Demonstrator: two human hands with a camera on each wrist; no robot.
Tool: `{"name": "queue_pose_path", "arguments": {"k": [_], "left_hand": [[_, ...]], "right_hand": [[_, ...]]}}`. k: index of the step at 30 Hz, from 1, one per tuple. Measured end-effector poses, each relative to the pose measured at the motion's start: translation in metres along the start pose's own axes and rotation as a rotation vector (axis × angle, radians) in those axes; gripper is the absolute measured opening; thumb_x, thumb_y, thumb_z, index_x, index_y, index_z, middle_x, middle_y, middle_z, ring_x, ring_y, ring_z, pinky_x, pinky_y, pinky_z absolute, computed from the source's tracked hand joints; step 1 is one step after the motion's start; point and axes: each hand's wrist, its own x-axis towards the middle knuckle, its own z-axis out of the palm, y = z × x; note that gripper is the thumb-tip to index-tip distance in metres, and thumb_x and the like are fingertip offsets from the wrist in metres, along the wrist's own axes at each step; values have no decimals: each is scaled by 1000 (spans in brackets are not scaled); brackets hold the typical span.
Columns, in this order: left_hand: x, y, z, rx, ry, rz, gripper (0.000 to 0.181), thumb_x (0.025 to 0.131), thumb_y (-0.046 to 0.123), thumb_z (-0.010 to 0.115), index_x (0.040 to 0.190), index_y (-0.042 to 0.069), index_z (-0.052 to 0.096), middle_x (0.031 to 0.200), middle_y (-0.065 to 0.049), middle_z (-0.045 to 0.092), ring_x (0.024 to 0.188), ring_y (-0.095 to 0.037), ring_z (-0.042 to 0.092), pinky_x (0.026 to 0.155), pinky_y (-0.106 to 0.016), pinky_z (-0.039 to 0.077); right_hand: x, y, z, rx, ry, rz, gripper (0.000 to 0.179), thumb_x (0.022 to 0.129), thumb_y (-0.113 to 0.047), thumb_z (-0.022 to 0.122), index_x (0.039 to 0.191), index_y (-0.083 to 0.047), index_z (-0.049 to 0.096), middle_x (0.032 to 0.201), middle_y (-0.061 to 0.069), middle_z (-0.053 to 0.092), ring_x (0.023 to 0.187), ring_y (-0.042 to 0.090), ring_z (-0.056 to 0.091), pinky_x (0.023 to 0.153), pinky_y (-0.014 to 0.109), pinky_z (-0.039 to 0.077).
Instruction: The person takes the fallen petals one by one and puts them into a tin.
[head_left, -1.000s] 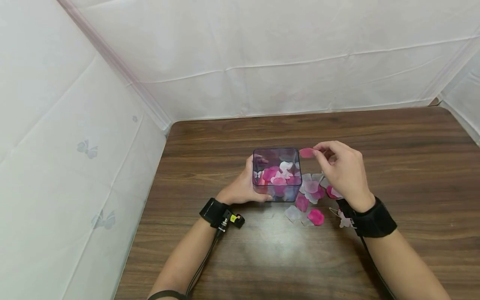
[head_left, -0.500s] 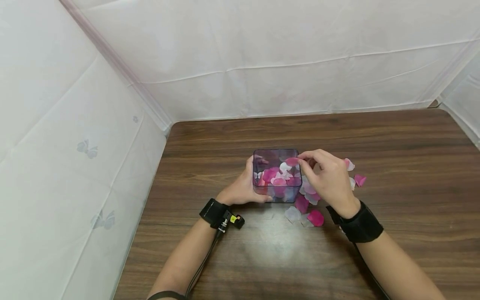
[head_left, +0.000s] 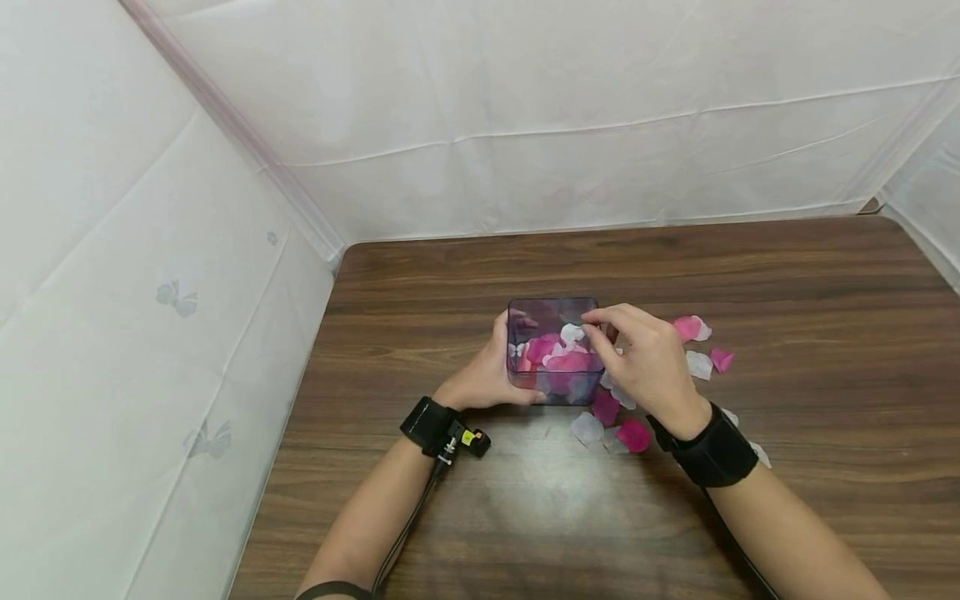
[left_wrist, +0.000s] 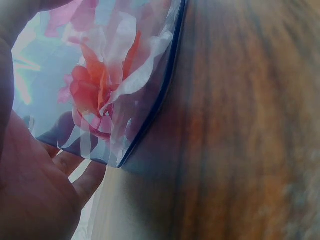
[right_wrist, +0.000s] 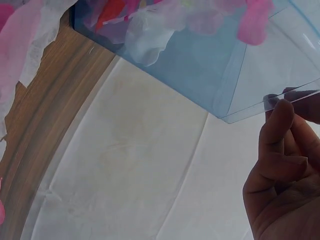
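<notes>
A clear purple-tinted square plastic box (head_left: 552, 389) stands on the table, part-filled with pink, white and red artificial petals (head_left: 542, 348). My left hand (head_left: 487, 371) grips its left side, thumb along the near wall and fingers behind. The left wrist view shows petals (left_wrist: 135, 80) through the box wall, beside the palm (left_wrist: 35, 185). At the right rim is my right hand (head_left: 637, 354), fingers bent, thumb and index tips slightly apart with no petal between them. In the right wrist view a pink petal (right_wrist: 254, 22) shows inside the box, away from the fingertips.
Loose petals lie right of the box, including a bright pink one (head_left: 633, 435), a white one (head_left: 587, 428) and another white one (head_left: 700, 365); some are hidden under the right hand. White cloth walls (head_left: 480, 183) border the brown wooden table (head_left: 420, 283) behind and at the sides.
My right hand has moved left to the box rim and let go of a pink petal, which now lies among the others inside. My left hand stays on the box.
</notes>
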Motion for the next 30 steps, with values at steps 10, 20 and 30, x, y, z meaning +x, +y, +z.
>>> {"name": "queue_pose_path", "arguments": {"k": [10,20,30], "left_hand": [[1,-2,0,1,12,18,113,68,3,90,147,-1,10,143,-23,34,129,-35,46,111,-47,38],[5,-38,3,14,29,12,114,66,11,94,148,17,14,141,-4,37,126,-16,51,108,-33,42],[6,-39,3,12,26,14,115,66,13,95,149,18,14,143,-5,37,127,-17,49,109,-34,41]], "right_hand": [[10,45,-29,-135,-29,175,12,91,-8,74,100,-1,75,85,13,72,67,22,65,60,36,48],[-11,111,-69,-297,-425,671,33,97,-25,64,107,7,69,93,27,69,77,41,63,54,48,48],[-19,125,-58,-271,-464,707,26,94,-15,63,104,8,69,90,25,69,72,35,60,54,47,47]]}}
